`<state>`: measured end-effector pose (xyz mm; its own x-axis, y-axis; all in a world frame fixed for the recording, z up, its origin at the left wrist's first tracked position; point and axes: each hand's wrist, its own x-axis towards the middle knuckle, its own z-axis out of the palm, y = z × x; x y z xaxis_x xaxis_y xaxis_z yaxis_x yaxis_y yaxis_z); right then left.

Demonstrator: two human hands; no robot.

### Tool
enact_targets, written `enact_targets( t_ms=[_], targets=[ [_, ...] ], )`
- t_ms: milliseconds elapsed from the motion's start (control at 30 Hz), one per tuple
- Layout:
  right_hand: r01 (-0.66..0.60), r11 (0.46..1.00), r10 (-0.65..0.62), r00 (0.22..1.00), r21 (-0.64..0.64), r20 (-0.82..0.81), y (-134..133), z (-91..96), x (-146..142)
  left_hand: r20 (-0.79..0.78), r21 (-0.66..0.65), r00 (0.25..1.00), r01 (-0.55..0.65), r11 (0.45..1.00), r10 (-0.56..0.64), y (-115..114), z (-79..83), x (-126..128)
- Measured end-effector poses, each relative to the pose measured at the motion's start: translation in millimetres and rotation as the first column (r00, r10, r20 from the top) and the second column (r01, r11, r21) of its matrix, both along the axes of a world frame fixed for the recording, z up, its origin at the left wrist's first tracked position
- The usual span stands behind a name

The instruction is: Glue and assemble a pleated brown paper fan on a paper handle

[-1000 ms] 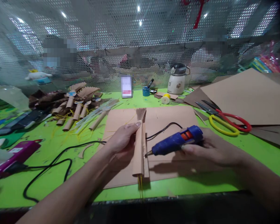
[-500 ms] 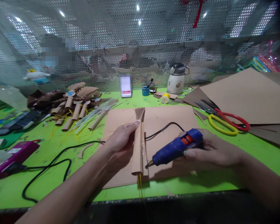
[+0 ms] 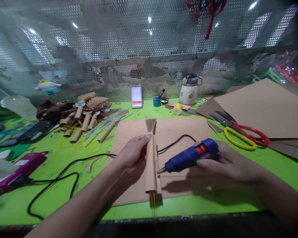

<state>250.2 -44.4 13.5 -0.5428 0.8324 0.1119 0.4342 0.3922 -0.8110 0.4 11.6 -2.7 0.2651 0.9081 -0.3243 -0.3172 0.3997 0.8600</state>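
Note:
My left hand (image 3: 131,153) is wrapped round a rolled brown paper tube (image 3: 151,165) with a fringed top end, pressing it on a brown cardboard sheet (image 3: 178,132). Yellow strands hang out of the tube's near end. My right hand (image 3: 228,162) grips a blue glue gun (image 3: 191,158) with an orange trigger. Its metal nozzle points left, just short of the tube's right edge. The gun's black cord (image 3: 175,142) runs back across the cardboard.
A green table (image 3: 72,198) carries a pile of finished paper tubes (image 3: 81,119) at the left, a pink device (image 3: 20,167) with a black cable (image 3: 54,178), red and yellow scissors (image 3: 240,134), large cardboard sheets (image 3: 263,105), a white bottle (image 3: 190,89) and a phone (image 3: 136,96). A mesh screen stands behind.
The glue gun's nozzle has slid down along the tube's right edge and now sits slightly away from it. The view has shifted a little; my left hand keeps its hold.

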Motion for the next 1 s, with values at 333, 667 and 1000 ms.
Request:
enact_targets(
  t_ms=[333, 667, 1000],
  targets=[
    [0.214, 0.975, -0.218, 0.974, 0.063, 0.067, 1, -5.0, -10, -0.07, 0.117, 0.992, 0.11, 0.987, -0.102, 0, -6.7, -2],
    [0.145, 0.989, -0.144, 0.986, 0.002, 0.08, 1, -6.8, -7, -0.069, 0.11, 0.991, 0.12, 0.987, -0.112, -1, -3.2, -1],
    [0.205, 0.978, -0.206, 0.978, 0.048, 0.026, 3, -6.6, -7, -0.035, 0.119, 0.993, 0.118, 0.986, -0.114, -9, 3.4, 3]
  ],
)
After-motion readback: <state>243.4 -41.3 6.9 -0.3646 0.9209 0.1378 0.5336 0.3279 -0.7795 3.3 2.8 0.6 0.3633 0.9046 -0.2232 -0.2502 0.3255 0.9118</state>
